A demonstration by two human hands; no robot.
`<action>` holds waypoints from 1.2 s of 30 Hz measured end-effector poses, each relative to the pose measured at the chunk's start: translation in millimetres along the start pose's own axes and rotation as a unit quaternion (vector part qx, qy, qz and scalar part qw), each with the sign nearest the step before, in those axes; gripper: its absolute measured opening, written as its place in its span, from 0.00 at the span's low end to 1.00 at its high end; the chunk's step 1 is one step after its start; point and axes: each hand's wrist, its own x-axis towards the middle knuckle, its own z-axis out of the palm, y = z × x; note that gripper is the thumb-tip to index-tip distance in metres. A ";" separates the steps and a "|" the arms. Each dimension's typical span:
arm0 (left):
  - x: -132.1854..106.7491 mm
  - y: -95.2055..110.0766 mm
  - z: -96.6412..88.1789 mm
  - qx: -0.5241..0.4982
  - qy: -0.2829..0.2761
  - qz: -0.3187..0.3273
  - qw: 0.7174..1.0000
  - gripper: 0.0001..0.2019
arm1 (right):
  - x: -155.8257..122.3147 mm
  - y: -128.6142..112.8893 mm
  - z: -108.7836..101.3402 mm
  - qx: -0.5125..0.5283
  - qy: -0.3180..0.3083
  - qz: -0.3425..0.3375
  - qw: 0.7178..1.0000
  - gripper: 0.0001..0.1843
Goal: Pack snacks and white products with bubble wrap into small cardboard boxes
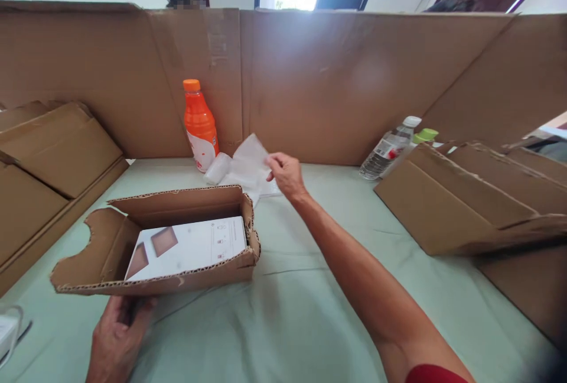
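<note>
A pale green cloth is covering the table (310, 312), and tall cardboard sheets (332, 75) are walling it in on three sides. The left hand (117, 336) is gripping the near wall of an open cardboard box (177, 203), fingers curled under its edge; a white printed card (190, 247) is lying flat inside. The right hand (287, 175) is reaching far across the table, pinching a corner of a thin clear plastic bag (248, 161) between thumb and fingertips, just beside an orange bottle (200, 126). The pinch is looking slight, so the slippery film could be sliding free. The upright bottle is standing close enough that a sweep of the wrist could be tipping it over.
</note>
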 end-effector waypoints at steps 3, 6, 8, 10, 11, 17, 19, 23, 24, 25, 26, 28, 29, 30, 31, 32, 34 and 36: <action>0.9 7.6 1.0 0.008 -0.001 0.028 1.000 0.26 | -9.5 -25.0 -52.9 0.117 0.060 -0.048 0.990 0.14; 0.2 20.3 1.9 -0.003 -0.006 0.047 0.999 0.24 | -39.4 -51.5 -96.3 0.212 0.081 -0.110 0.968 0.13; -2.7 29.3 1.8 -0.015 -0.021 0.046 0.999 0.25 | -66.9 -65.0 -116.2 0.194 0.090 -0.129 0.968 0.11; -10.4 36.1 0.6 -0.035 -0.033 0.047 0.998 0.28 | -98.0 -71.9 -129.0 0.138 0.100 -0.139 0.976 0.10; -16.8 38.2 -0.4 -0.044 -0.030 0.050 0.997 0.30 | -114.9 -72.4 -133.3 0.097 0.099 -0.145 0.980 0.10; -83.8 28.1 -4.8 0.050 0.124 0.161 0.978 0.37 | -231.6 -45.6 -137.6 -0.099 0.007 -0.226 0.969 0.08; -108.8 21.1 -1.2 0.084 0.130 0.266 0.951 0.33 | -268.9 -34.7 -133.6 -0.110 -0.074 -0.245 0.960 0.09; -151.8 20.7 11.5 0.115 -0.062 0.451 0.883 0.31 | -320.1 -25.1 -121.8 -0.109 -0.229 -0.204 0.946 0.11; -160.5 24.0 14.8 0.117 -0.125 0.471 0.866 0.32 | -327.0 -25.4 -119.0 -0.105 -0.250 -0.188 0.944 0.11; -168.2 27.9 18.1 0.112 -0.182 0.483 0.849 0.34 | -331.7 -26.6 -116.5 -0.099 -0.265 -0.175 0.943 0.11; -174.8 32.1 21.4 0.102 -0.229 0.491 0.834 0.35 | -334.4 -28.3 -114.5 -0.091 -0.278 -0.165 0.942 0.11; -183.8 39.4 28.6 0.071 -0.288 0.490 0.820 0.37 | -334.9 -32.2 -111.8 -0.072 -0.295 -0.153 0.940 0.11; -186.2 42.1 32.4 0.057 -0.299 0.479 0.823 0.36 | -333.5 -33.7 -110.8 -0.061 -0.303 -0.148 0.940 0.10; -187.1 44.2 36.4 0.048 -0.300 0.460 0.835 0.35 | -331.5 -34.8 -110.0 -0.050 -0.308 -0.143 0.939 0.10; -186.6 46.1 40.4 0.045 -0.290 0.434 0.851 0.32 | -329.2 -35.2 -109.0 -0.040 -0.306 -0.138 0.941 0.10; -184.7 48.1 44.3 0.049 -0.276 0.405 0.870 0.29 | -326.9 -34.9 -108.0 -0.030 -0.294 -0.131 0.946 0.09; -177.5 53.8 51.3 0.069 -0.254 0.352 0.899 0.24 | -323.5 -32.9 -105.9 -0.022 -0.225 -0.112 0.968 0.06; -167.3 63.1 57.0 0.094 -0.253 0.316 0.910 0.24 | -322.7 -30.2 -104.2 -0.033 -0.106 -0.113 0.987 0.08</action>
